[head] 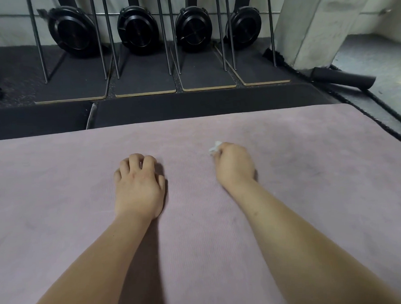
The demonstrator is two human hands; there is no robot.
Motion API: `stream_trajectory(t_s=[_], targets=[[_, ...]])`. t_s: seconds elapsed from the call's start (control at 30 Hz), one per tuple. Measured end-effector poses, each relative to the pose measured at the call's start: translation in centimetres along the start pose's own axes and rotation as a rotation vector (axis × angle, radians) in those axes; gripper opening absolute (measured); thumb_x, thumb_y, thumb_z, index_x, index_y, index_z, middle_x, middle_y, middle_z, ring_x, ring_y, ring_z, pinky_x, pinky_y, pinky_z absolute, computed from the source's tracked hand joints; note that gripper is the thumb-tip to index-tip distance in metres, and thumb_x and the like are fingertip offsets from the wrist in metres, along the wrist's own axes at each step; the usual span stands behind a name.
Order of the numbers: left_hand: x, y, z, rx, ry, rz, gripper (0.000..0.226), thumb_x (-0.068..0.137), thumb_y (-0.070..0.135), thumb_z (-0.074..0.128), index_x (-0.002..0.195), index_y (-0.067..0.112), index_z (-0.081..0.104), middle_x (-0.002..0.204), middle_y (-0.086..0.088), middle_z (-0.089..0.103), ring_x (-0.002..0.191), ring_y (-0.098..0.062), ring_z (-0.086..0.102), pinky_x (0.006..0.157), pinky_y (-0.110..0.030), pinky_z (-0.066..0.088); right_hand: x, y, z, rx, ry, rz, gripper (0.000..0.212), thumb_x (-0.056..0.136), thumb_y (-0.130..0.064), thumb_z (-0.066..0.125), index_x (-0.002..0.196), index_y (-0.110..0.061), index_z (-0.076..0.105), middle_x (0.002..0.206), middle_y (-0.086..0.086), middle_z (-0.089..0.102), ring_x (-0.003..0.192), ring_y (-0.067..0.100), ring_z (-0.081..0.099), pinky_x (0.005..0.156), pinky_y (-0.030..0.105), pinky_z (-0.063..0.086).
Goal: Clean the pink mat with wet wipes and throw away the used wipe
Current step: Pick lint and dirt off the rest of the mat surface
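Observation:
The pink mat (300,193) fills the lower two thirds of the head view, with faint grey smudges on its right part. My right hand (234,166) rests on the mat right of centre, its fingers curled round a small crumpled white wet wipe (214,147) that sticks out at the fingertips. My left hand (137,184) lies on the mat left of centre, fingers bent with their tips pressing on the surface, holding nothing.
Beyond the mat's far edge lies dark rubber flooring with a row of black machines (136,30) on flat boards (143,83) with metal rods. A black foam roller (343,77) and a thick rope (377,121) lie at the right, beside a concrete pillar (315,25).

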State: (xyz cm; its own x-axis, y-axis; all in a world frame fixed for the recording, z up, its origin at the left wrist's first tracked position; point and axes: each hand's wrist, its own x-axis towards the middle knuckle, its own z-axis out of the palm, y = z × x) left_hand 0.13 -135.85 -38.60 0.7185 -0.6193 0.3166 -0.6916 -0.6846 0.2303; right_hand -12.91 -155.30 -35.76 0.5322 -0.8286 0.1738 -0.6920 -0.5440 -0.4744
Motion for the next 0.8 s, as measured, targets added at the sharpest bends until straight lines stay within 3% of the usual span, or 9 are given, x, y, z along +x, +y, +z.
stream_trajectory(t_s=[0.07,0.13,0.2,0.27,0.37,0.47,0.6,0.73,0.8], targets=[[0.0,0.0,0.0,0.001,0.002,0.001,0.025,0.091,0.026,0.057,0.115,0.016,0.058,0.122,-0.009,0.048,0.109,-0.036,0.043,0.093,-0.05,0.04,-0.9,-0.8,0.2,-0.001,-0.046,-0.127,0.028,0.101,-0.037,0.054,0.119,-0.023,0.072,0.132,-0.011,0.067,0.115,0.018,0.066,0.093,0.029,0.054],[0.0,0.0,0.0,0.003,0.001,0.004,0.025,0.092,0.026,0.057,0.114,0.017,0.058,0.122,-0.009,0.048,0.109,-0.036,0.043,0.093,-0.05,0.04,-0.4,0.4,-0.4,-0.097,-0.029,-0.163,0.023,0.101,-0.035,0.055,0.114,-0.023,0.07,0.124,-0.008,0.071,0.106,0.022,0.068,0.082,0.031,0.053],[0.1,0.0,0.1,0.0,-0.003,0.0,0.024,0.092,0.027,0.057,0.114,0.017,0.058,0.123,-0.008,0.048,0.109,-0.036,0.042,0.094,-0.05,0.04,1.2,2.9,-1.5,-0.255,0.047,-0.093,0.015,0.098,-0.029,0.057,0.102,-0.019,0.067,0.103,0.005,0.072,0.092,0.032,0.067,0.069,0.035,0.049],[0.0,0.0,0.1,0.002,-0.002,0.002,0.024,0.092,0.027,0.057,0.115,0.017,0.058,0.123,-0.008,0.048,0.11,-0.036,0.042,0.094,-0.05,0.04,2.7,5.6,-3.3,-0.338,0.112,0.013,0.012,0.096,-0.025,0.059,0.097,-0.017,0.067,0.095,0.01,0.07,0.087,0.035,0.066,0.065,0.034,0.044],[0.0,0.0,0.0,-0.002,0.009,0.001,0.025,0.092,0.026,0.058,0.115,0.016,0.058,0.122,-0.009,0.049,0.109,-0.036,0.043,0.093,-0.049,0.039,4.0,8.2,-4.9,-0.303,0.112,0.097,0.017,0.098,-0.03,0.06,0.098,-0.019,0.073,0.103,0.011,0.062,0.091,0.035,0.062,0.067,0.033,0.042],[0.0,0.0,0.1,0.0,0.014,0.0,0.025,0.092,0.026,0.059,0.115,0.016,0.058,0.122,-0.009,0.049,0.109,-0.036,0.043,0.092,-0.049,0.039,4.3,8.8,-4.4,-0.241,0.118,0.029,0.011,0.096,-0.024,0.062,0.101,-0.021,0.072,0.108,0.007,0.054,0.095,0.032,0.058,0.07,0.034,0.041],[-0.1,0.1,0.0,0.008,0.018,-0.003,0.025,0.092,0.026,0.058,0.114,0.016,0.058,0.121,-0.009,0.049,0.108,-0.036,0.043,0.092,-0.049,0.039,4.1,9.1,-2.3,-0.208,0.08,0.01,0.025,0.095,-0.029,0.042,0.101,-0.024,0.066,0.093,-0.01,0.047,0.093,0.023,0.054,0.072,0.032,0.034],[-0.1,0.1,-0.1,0.006,0.007,-0.007,0.025,0.092,0.027,0.057,0.115,0.016,0.058,0.121,-0.01,0.049,0.108,-0.036,0.043,0.092,-0.049,0.039,3.4,7.5,-1.6,-0.214,0.118,0.049,0.023,0.098,-0.022,0.051,0.105,-0.012,0.07,0.104,0.007,0.054,0.099,0.033,0.055,0.079,0.04,0.048],[0.0,0.1,0.0,0.006,0.007,-0.006,0.026,0.092,0.027,0.057,0.115,0.016,0.058,0.121,-0.01,0.049,0.108,-0.037,0.043,0.093,-0.05,0.04,2.6,6.8,-1.5,-0.153,0.197,0.058,0.025,0.099,-0.029,0.059,0.107,-0.01,0.073,0.108,0.01,0.057,0.101,0.033,0.055,0.082,0.042,0.051]])
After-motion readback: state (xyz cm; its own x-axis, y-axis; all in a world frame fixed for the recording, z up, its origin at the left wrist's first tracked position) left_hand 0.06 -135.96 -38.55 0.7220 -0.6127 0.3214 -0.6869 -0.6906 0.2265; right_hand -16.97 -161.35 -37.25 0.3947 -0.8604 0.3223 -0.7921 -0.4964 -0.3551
